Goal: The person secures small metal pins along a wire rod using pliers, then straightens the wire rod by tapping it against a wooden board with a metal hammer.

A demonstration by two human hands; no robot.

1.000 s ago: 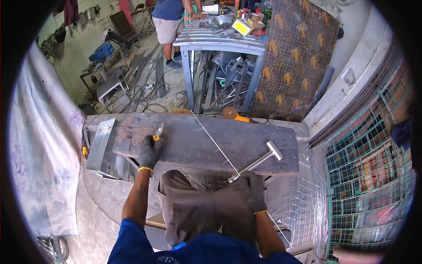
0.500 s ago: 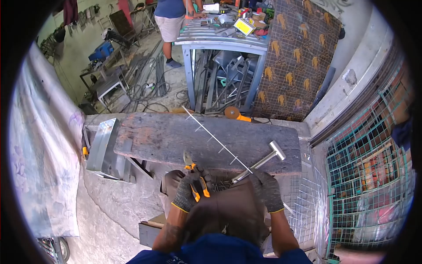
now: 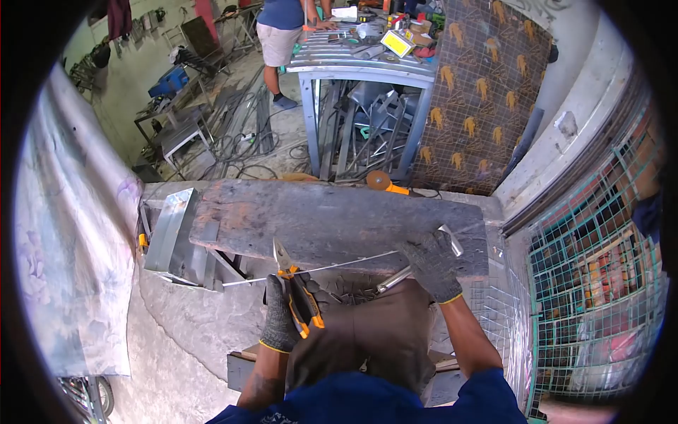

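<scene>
Orange-and-black pliers (image 3: 300,300) are in my gloved left hand (image 3: 284,311), with their metal jaws pointing up. A thin metal rod (image 3: 346,264) runs from left of the pliers, past their jaws, to my gloved right hand (image 3: 432,265), whose fingers close on its right part. Beside and partly under my right hand lies a metal hammer (image 3: 452,242), its handle slanting down to the bench's front edge. The worn wooden bench (image 3: 318,212) is in front of my knees. Small dark nail-like pieces (image 3: 353,290) lie between bench and lap.
An angle grinder (image 3: 385,182) rests behind the bench. Bent sheet metal (image 3: 173,233) stands at its left end. Wire mesh (image 3: 494,332) and a green grid (image 3: 586,283) are on the right. Farther back, a person (image 3: 279,42) stands at a metal table (image 3: 367,71) covered with tools.
The rod has swung from a steep diagonal to nearly level across my lap. The pliers came from the bench's left side to the rod. My right hand moved up over the hammer.
</scene>
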